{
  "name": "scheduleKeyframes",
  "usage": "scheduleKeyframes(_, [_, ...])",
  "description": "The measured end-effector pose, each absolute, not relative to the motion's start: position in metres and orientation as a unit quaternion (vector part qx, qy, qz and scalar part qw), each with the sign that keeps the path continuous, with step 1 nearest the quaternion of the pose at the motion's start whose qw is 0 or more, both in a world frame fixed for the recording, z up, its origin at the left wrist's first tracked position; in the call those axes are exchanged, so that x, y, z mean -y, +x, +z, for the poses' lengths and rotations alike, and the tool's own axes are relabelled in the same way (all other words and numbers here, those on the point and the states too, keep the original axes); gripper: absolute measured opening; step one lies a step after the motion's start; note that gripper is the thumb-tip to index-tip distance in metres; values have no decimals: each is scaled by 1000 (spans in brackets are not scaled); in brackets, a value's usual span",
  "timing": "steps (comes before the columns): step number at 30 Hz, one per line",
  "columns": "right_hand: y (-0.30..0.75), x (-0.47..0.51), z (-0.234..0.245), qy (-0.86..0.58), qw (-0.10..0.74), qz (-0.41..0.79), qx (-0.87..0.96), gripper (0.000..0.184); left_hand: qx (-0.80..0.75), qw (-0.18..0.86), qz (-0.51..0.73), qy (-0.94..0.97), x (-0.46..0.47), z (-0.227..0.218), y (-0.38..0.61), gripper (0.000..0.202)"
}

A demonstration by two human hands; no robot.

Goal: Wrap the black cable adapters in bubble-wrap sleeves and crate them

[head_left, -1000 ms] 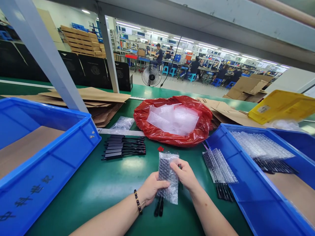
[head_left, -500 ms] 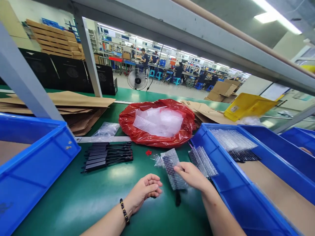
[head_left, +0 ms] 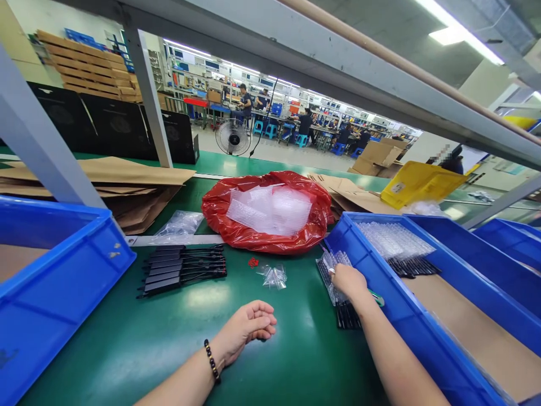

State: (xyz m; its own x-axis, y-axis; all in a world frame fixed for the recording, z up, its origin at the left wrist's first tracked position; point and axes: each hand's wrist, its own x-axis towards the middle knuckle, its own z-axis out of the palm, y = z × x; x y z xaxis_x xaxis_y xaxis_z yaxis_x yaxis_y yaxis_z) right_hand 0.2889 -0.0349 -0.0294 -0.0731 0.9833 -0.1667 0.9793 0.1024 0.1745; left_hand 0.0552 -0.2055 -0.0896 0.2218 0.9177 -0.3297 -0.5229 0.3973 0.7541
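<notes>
My right hand (head_left: 349,282) lies palm down on a small stack of bubble-wrapped black parts (head_left: 333,273) beside the right blue bin (head_left: 380,304); its fingers curl over the top pouch. My left hand (head_left: 249,327) rests on the green table (head_left: 169,338), fingers loosely curled, nothing visible in it. A row of bare black parts with cables (head_left: 181,269) lies to the left. A red bag (head_left: 266,211) full of bubble-wrap pouches sits behind. A small crumpled clear wrap (head_left: 274,276) lies between the hands.
A large blue bin (head_left: 51,282) stands at the left, with flat cardboard sheets (head_left: 127,175) behind it. The right bin holds more wrapped parts (head_left: 397,245). A yellow tray (head_left: 418,183) and further blue bins lie at the right. People work at benches far behind.
My right hand carried the bubble-wrapped part to the right and set it on the stack by the blue bin. My left hand let go and now rests on the table.
</notes>
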Motion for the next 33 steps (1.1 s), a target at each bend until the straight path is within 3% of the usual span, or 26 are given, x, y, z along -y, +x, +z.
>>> scheduleKeyframes(5, [288, 38, -6, 683, 98, 39, -723, 34, -387, 739, 491, 251, 206, -86, 55, 32])
scheduleKeyframes(9, [263, 52, 15, 628, -34, 121, -768, 28, -391, 737, 493, 247, 207, -84, 56, 34])
scheduleKeyframes(13, [199, 76, 17, 462, -121, 118, -871, 22, -388, 740, 479, 268, 208, -86, 58, 34])
scheduleKeyframes(20, [62, 124, -14, 240, 3, 43, -970, 19, -382, 751, 432, 322, 210, -90, 60, 31])
scheduleKeyframes(24, [16, 135, -34, 188, 57, 23, -980, 22, -372, 749, 433, 336, 212, -93, 61, 30])
scheduleKeyframes(33, [-3, 131, -37, 184, 45, -14, -982, 20, -368, 756, 436, 322, 211, -95, 61, 31])
